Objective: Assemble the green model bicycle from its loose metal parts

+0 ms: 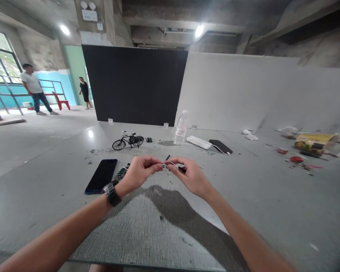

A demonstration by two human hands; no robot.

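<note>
Both my hands are raised over the grey floor mat (147, 230), fingertips almost meeting. My left hand (140, 172), with a black watch on its wrist, pinches a tiny metal part (163, 165). My right hand (188, 174) is closed round a small thin tool (177, 165) whose tip points at that part. A black model bicycle (128, 141) stands farther back on the floor. Small dark green parts (122, 172) lie just left of my left hand.
A dark phone (101, 175) lies flat at the left. Behind stand a water bottle (181, 128), a white box (198, 142) and a black power bank (220, 146). Packaging and scraps (314, 142) lie at the right. Two people stand far off at the left.
</note>
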